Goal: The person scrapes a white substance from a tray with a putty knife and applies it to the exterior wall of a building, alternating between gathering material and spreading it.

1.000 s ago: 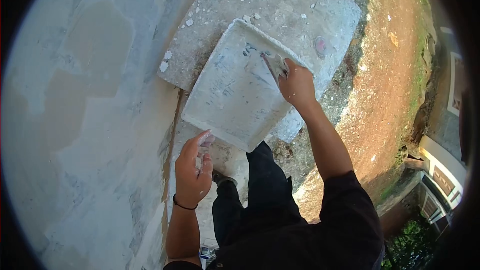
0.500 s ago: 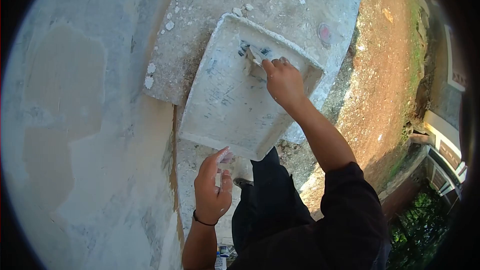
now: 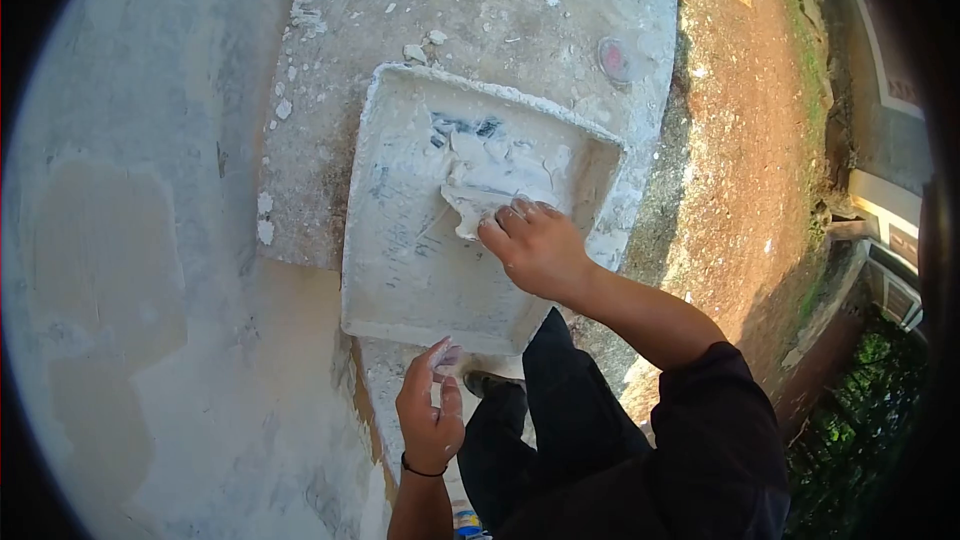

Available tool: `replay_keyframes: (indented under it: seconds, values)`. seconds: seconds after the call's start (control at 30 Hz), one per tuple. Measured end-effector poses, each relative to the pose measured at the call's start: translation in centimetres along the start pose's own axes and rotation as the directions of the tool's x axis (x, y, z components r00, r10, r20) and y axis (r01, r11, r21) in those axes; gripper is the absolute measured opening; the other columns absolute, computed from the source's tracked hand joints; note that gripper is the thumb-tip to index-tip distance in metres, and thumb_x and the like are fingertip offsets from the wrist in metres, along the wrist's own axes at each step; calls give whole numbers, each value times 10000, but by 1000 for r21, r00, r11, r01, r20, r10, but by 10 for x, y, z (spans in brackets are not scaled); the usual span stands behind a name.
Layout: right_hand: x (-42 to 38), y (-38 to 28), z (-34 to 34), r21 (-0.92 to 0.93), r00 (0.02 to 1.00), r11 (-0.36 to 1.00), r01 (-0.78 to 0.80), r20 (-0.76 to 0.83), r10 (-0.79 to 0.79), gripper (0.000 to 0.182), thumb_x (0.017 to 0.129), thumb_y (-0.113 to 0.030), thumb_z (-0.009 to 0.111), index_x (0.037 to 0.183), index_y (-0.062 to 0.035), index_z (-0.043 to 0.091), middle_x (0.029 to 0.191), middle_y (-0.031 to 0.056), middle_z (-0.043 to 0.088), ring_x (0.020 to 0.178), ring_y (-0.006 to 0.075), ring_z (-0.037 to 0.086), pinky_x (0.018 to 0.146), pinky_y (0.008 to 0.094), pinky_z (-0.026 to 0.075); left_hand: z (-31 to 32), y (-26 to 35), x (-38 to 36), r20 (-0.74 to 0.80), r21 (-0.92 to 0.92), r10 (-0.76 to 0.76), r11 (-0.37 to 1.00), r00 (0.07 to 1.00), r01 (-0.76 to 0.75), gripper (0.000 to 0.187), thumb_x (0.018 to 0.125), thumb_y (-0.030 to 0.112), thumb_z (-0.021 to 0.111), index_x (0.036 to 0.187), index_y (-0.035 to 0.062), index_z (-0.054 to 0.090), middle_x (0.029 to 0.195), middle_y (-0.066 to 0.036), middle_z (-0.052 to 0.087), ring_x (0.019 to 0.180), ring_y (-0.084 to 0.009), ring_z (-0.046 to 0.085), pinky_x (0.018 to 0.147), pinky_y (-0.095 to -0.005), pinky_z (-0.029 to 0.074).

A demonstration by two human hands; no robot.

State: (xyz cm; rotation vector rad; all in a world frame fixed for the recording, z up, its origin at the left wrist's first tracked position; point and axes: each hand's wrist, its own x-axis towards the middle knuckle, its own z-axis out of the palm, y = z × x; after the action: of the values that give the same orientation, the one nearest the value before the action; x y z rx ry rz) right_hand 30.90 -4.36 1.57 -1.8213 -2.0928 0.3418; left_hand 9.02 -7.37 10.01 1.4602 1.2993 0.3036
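A shallow rectangular tray (image 3: 400,290), caked with white along its rim, rests in front of me. My right hand (image 3: 540,248) is over its middle, fingers closed on a putty knife whose blade is largely covered by putty. Pale wet putty (image 3: 500,165) lies in the tray just beyond those fingers, near dark worn streaks on the bottom. My left hand (image 3: 430,410) hovers by the tray's near edge, fingers curved and apart from the thumb, holding nothing. White residue coats its fingertips.
Under the tray is a stained board (image 3: 480,0) scattered with dried white lumps and a round translucent lid (image 3: 615,58). A wall (image 3: 200,420) with patched plaster runs along the left. Reddish ground (image 3: 740,180) stretches along the right. My dark trousers (image 3: 575,390) show below.
My right hand has drawn the putty knife back toward me through the tray, and more putty shows behind it. My left hand stays near the tray's edge. The view has shifted slightly.
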Motion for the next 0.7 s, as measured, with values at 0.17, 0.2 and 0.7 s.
replay_keyframes:
  seconds: [0.17, 0.2, 0.7]
  values:
    - [25, 15, -16, 48, 987, 990, -130, 99, 125, 209, 678, -24, 567, 885, -45, 572, 756, 123, 609, 843, 309, 611, 665, 375, 506, 6, -8, 12, 50, -28, 22, 999, 998, -21, 407, 752, -6, 448, 1150, -25, 532, 1044, -188, 594, 917, -259, 606, 775, -317, 464]
    - [35, 20, -21, 52, 952, 967, -249, 197, 234, 217, 676, -19, 561, 891, -47, 575, 744, 131, 608, 842, 313, 611, 672, 379, 505, 6, -12, 17, 66, -38, 40, 999, 997, -38, 403, 756, -9, 447, 1150, -25, 531, 1038, -187, 596, 914, -256, 607, 773, -315, 466]
    - [37, 39, -20, 262, 557, 494, -829, 325, 764, 369, 691, -60, 576, 1053, 9, 597, 827, 230, 641, 785, 377, 624, 709, 398, 491, -31, -37, 83, 323, -115, 124, 989, 938, -91, 439, 730, -80, 428, 1153, -21, 528, 1006, -187, 591, 904, -264, 607, 785, -306, 461]
